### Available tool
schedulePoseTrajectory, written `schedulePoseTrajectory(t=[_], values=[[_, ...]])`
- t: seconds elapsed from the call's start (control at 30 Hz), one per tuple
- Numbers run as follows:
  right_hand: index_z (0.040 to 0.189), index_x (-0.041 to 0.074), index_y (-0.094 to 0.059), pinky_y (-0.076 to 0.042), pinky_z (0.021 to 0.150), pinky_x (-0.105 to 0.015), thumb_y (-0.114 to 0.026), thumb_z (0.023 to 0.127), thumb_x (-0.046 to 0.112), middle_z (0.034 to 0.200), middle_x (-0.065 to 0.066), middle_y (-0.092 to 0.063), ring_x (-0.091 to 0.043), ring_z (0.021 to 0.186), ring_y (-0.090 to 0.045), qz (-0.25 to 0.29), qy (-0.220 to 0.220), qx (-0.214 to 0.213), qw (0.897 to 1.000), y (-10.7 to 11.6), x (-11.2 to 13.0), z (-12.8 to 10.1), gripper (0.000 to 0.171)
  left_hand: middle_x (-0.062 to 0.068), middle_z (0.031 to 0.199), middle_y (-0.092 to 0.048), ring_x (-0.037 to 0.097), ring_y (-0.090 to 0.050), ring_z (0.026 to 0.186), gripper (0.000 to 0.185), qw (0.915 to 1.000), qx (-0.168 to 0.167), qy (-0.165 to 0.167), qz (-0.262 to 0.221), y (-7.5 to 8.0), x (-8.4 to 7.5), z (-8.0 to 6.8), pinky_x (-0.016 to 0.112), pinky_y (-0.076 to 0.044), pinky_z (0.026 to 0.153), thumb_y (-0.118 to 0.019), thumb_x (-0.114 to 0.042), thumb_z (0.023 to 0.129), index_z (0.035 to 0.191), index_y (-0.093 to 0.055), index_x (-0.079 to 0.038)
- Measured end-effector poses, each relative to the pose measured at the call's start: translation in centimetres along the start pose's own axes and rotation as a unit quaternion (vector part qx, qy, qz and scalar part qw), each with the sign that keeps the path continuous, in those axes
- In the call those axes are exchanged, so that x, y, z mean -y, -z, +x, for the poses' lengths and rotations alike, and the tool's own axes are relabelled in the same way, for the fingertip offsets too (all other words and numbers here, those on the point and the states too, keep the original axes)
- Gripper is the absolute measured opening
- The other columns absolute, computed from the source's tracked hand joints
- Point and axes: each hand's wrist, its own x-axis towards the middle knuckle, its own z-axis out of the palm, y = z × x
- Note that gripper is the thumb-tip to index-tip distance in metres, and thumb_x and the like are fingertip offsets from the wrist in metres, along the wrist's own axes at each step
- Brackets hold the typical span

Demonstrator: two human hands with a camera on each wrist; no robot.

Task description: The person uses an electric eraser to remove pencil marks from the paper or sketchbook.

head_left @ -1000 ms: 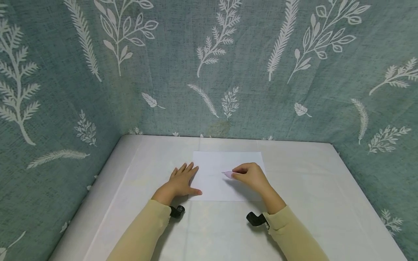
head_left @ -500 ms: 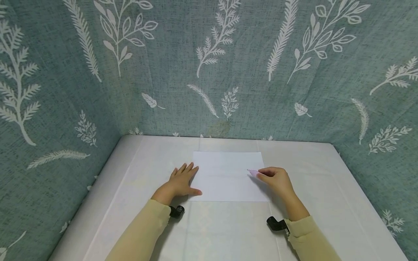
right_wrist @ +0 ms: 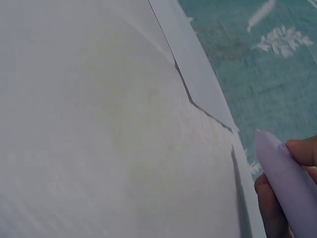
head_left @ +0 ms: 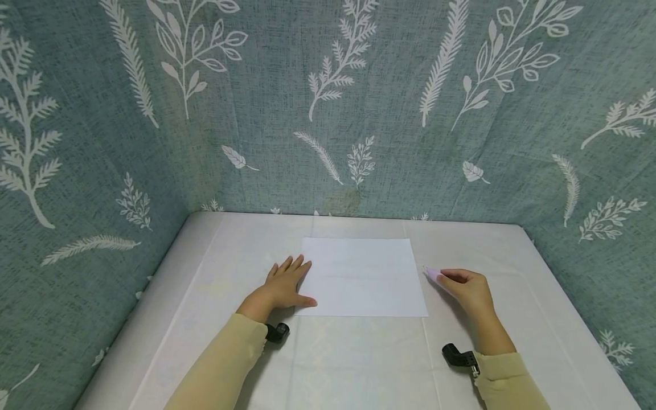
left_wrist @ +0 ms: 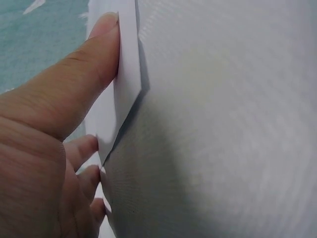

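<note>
Now plain white paper (head_left: 361, 276) lies flat, unmarked.

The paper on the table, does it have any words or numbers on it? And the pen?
None: no text can be read anywhere.
The sheet of paper shows blank white.
The pale purple pen in the right hand shows no label.
The curtain bears only leaf prints.

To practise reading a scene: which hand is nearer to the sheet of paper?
Left. The left hand rests on the sheet of paper at its left edge; the right hand, holding a pen, sits just off its right edge.
</note>
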Motion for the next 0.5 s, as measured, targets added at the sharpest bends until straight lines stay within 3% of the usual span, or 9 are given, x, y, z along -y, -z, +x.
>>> schedulePoseTrajectory(t=[0.5], values=[[0.118, -0.002, -0.072, -0.045, 0.076, -0.011, -0.079, 0.088, 0.031, 0.105, -0.006, -0.076, 0.010, 0.085, -0.057, 0.004, -0.020, -0.016, 1.000, 0.3, -1.2, 0.3, 0.045, 0.012, 0.167, -0.014, 0.037, -0.005, 0.153, 0.104, 1.0000, 0.006, -0.006, 0.000, 0.2, 0.1, -0.1, 0.060, -0.001, 0.120, -0.079, -0.057, 0.079, 0.160, -0.028, -0.014]])
